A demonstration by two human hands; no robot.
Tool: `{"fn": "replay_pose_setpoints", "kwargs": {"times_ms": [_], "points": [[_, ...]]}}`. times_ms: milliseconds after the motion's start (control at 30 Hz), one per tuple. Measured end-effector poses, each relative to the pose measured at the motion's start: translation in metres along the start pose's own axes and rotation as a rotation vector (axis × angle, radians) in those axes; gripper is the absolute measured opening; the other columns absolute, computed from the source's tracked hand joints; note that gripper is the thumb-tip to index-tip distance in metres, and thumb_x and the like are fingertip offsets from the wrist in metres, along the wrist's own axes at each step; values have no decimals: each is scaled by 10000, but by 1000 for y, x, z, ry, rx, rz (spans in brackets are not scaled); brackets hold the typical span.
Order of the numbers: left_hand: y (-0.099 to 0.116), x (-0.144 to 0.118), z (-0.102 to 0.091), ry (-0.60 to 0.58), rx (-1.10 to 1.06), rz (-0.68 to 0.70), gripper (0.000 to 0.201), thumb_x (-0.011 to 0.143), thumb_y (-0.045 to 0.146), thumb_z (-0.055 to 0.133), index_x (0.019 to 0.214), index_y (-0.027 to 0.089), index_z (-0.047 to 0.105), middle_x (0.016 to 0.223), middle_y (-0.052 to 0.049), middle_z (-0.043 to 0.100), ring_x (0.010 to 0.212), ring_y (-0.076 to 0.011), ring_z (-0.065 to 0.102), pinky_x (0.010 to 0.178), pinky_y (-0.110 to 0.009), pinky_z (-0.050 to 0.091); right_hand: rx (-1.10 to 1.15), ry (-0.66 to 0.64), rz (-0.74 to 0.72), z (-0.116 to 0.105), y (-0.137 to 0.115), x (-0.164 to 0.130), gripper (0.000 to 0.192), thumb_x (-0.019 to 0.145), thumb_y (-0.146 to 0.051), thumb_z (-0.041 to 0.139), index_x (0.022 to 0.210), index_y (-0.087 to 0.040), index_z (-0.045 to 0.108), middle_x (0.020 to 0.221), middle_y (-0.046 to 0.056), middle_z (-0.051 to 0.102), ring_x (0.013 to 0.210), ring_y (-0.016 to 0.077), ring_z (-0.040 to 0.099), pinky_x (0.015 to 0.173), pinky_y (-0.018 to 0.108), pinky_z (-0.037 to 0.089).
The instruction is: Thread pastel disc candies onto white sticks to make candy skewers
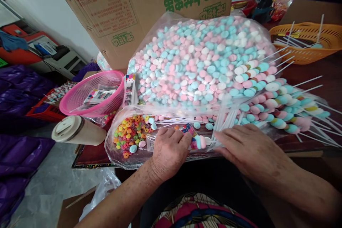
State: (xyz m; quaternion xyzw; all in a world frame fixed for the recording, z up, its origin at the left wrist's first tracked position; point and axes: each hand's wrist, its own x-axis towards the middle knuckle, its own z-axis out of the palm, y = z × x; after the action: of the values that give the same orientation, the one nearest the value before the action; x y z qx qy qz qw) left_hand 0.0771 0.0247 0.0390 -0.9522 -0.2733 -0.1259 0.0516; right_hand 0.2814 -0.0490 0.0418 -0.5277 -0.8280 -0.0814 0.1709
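A short candy skewer [198,142] of pink, blue and white pieces lies between my two hands, near the table's front edge. My left hand [171,153] has its fingers curled round the candy end, by a small printed wrapper [187,128]. My right hand [247,148] is closed at the stick end, its fingertips partly hidden. Just beyond it a bundle of white sticks [223,117] leans on the plastic. To the left of my left hand, colourful ring candies [133,131] are spread on a clear plastic bag [113,158].
Behind stands a large bag of pastel candies [181,64] against a cardboard box [120,17]. Finished-looking skewers [280,107] are piled at right, below an orange basket [331,37]. A pink basket [66,101] and a lidded cup [91,133] are at left.
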Motion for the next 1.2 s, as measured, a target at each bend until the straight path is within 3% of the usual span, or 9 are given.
{"fn": "replay_pose_setpoints", "kwargs": {"times_ms": [100, 233, 333, 433, 567, 700, 867, 1033, 1200], "points": [[-3, 6, -9, -172, -126, -41, 267, 823, 322, 568, 1041, 175, 619, 837, -62, 673, 806, -236, 604, 721, -369, 404, 94, 5, -31, 0, 4, -7, 224, 854, -74, 411, 776, -159, 603, 605, 18, 543, 596, 165, 480, 619, 318, 290], [-17, 23, -27, -572, -584, -65, 490, 712, 556, 647, 1075, 232, 596, 875, 7, 666, 795, -193, 602, 677, -276, 418, 70, 143, -125, -2, 2, -9, 215, 862, -68, 411, 842, -131, 615, 595, 18, 543, 602, 167, 433, 647, 337, 293], [-17, 34, -34, -740, -700, -28, 415, 697, 534, 673, 971, 227, 618, 819, 30, 652, 749, -166, 591, 612, -227, 403, 79, 152, -186, -4, -5, -7, 224, 871, -71, 397, 866, -122, 616, 616, 28, 556, 627, 173, 434, 673, 353, 299], [-3, 36, -30, -731, -569, 24, 253, 810, 445, 567, 867, 203, 613, 780, -1, 651, 732, -178, 594, 616, -242, 416, 106, 126, -157, -1, -13, -7, 252, 875, -75, 374, 816, -129, 613, 595, 27, 531, 617, 172, 428, 668, 352, 292], [9, 34, -22, -726, -378, -13, 223, 874, 346, 452, 931, 188, 598, 812, -50, 665, 756, -223, 623, 658, -303, 448, 109, 111, -130, 5, -14, -10, 268, 883, -81, 366, 765, -141, 599, 582, 21, 520, 602, 167, 415, 646, 346, 281], [-9, 37, -28, -695, -636, 8, 584, 711, 510, 665, 1192, 222, 500, 1019, -36, 654, 903, -227, 615, 738, -289, 455, 54, 141, -168, 0, -3, -14, 228, 879, -63, 381, 874, -120, 602, 631, 33, 570, 632, 174, 440, 673, 363, 304], [-27, 34, -36, -775, -540, 32, 259, 783, 426, 614, 931, 214, 636, 784, 7, 660, 756, -192, 618, 638, -246, 412, 24, 117, -192, -6, 9, -20, 225, 875, -72, 388, 863, -135, 604, 597, 24, 555, 615, 171, 462, 688, 368, 318], [-17, 21, -30, -628, -322, -68, 442, 700, 518, 671, 1008, 207, 604, 838, -28, 673, 786, -239, 622, 644, -284, 425, 104, 102, -148, -3, 9, -22, 237, 870, -72, 386, 773, -156, 586, 557, 3, 525, 557, 149, 430, 638, 341, 292], [-11, 21, -28, -619, -300, -71, 445, 729, 518, 643, 1038, 201, 592, 935, -58, 687, 876, -279, 628, 696, -319, 447, 145, 110, -147, -6, 4, -15, 237, 868, -72, 384, 756, -172, 567, 555, 1, 511, 566, 149, 409, 641, 331, 273]]}}
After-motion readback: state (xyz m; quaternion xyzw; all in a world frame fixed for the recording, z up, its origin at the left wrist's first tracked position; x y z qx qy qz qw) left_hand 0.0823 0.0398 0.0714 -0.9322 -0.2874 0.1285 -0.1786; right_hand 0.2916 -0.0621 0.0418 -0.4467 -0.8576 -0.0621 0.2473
